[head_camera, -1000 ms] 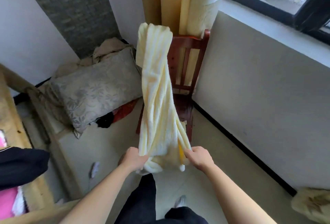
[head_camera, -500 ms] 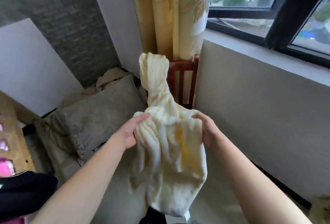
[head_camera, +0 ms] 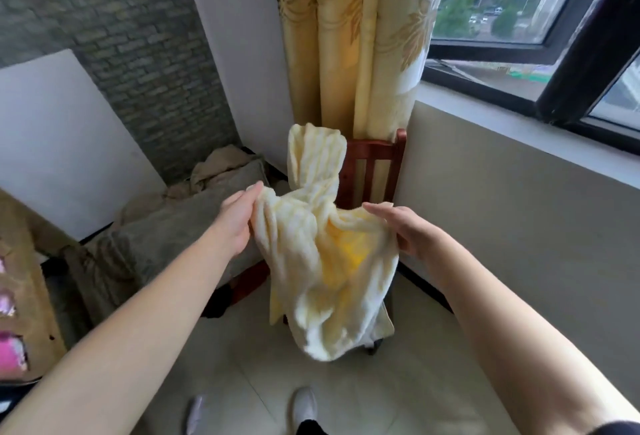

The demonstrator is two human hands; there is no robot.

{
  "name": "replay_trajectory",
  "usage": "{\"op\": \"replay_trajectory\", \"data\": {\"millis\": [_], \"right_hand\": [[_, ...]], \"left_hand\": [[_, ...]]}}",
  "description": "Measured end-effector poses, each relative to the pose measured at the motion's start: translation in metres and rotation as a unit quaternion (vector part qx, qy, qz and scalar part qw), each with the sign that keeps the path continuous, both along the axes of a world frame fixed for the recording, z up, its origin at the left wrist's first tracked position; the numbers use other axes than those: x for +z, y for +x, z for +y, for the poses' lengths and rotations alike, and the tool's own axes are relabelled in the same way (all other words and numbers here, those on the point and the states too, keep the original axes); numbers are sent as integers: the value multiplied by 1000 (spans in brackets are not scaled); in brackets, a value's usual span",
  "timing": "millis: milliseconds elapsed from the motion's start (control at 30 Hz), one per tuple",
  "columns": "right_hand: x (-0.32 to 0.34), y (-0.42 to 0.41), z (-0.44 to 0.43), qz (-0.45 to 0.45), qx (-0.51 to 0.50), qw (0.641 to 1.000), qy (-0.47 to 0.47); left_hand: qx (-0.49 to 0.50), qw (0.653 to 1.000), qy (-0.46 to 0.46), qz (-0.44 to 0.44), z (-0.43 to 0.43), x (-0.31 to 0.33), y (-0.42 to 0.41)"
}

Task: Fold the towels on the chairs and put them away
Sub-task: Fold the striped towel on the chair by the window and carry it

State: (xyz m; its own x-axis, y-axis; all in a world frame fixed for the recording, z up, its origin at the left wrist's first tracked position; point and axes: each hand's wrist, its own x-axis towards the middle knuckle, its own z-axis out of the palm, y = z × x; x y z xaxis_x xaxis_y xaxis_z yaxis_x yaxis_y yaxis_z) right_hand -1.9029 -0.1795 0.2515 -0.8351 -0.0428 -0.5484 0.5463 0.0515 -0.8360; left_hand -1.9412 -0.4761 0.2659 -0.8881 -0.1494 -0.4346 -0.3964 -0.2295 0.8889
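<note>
Yellow towel (head_camera: 322,261) gripped between raised left hand (head_camera: 235,223), right hand (head_camera: 412,230)

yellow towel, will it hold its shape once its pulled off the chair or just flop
Likely floppy: the towel sags in loose folds between the left hand and right hand. Probably light, since fingertip pinches carry it. It may snag, as its top drapes over the chair back.

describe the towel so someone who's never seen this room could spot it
Find the yellow curtain in the corner by the window; a red wooden chair stands before it. The towel hangs over the chair's back, pale yellow, ribbed, with both hands holding it.
</note>
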Motion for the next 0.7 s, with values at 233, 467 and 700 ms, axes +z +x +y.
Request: {"op": "replay_trajectory", "data": {"millis": [233, 467, 700], "right_hand": [[98, -28, 0, 185, -78, 979, 26], [286, -34, 37, 478, -242, 826, -174], [334, 1, 69, 557, -276, 760, -189]], "left_hand": [[97, 941, -206, 252, 19, 96, -34], [289, 786, -169, 519, 47, 282, -35], [291, 722, -262, 571, 61, 314, -27]]}}
